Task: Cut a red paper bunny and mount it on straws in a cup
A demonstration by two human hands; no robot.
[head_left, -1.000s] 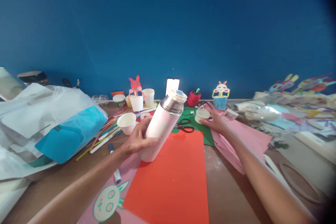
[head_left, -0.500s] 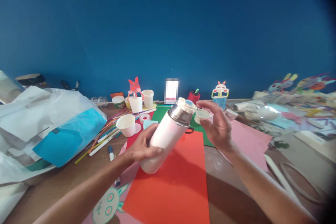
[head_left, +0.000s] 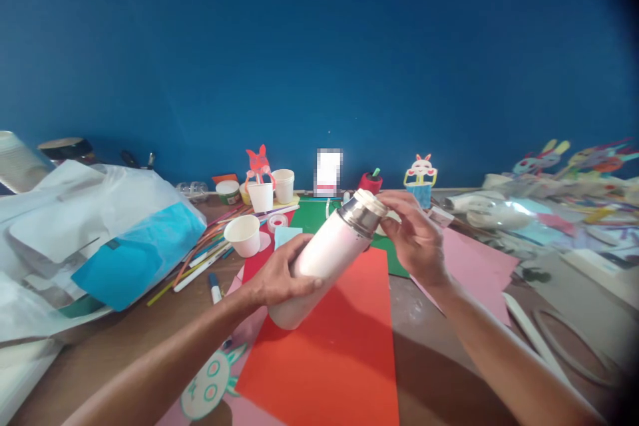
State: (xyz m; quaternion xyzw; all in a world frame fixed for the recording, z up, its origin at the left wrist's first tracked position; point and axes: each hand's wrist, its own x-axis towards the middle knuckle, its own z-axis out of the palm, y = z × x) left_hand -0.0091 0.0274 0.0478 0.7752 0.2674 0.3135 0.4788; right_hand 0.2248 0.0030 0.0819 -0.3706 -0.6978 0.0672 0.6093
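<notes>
A white thermos flask (head_left: pixel 332 259) leans to the right over a sheet of orange-red paper (head_left: pixel 329 359). My left hand (head_left: pixel 282 276) is wrapped round its lower body, thumb across the front. At the flask's top, above a shiny metal neck (head_left: pixel 360 216), sits a cream stopper (head_left: pixel 369 201). My right hand (head_left: pixel 417 236) grips the stopper's right side between thumb and fingers. Behind those fingers a small pale lid or cup (head_left: pixel 393 221) is mostly hidden. Left of the flask stands an open white paper cup (head_left: pixel 242 236).
A plastic bag with blue paper (head_left: pixel 132 256) lies at left, beside several pens (head_left: pixel 204 263). Paper figures stand in a white cup (head_left: pixel 260 198) and a blue cup (head_left: pixel 419 194) near the blue wall (head_left: pixel 319 46). Pink paper (head_left: pixel 479 266) and cluttered plastic packaging (head_left: pixel 499 210) lie at right.
My right hand has closed in on the stopper, where before its fingers were spread beside it. The flask's top has shifted slightly to the right, and my left hand still holds the body.
</notes>
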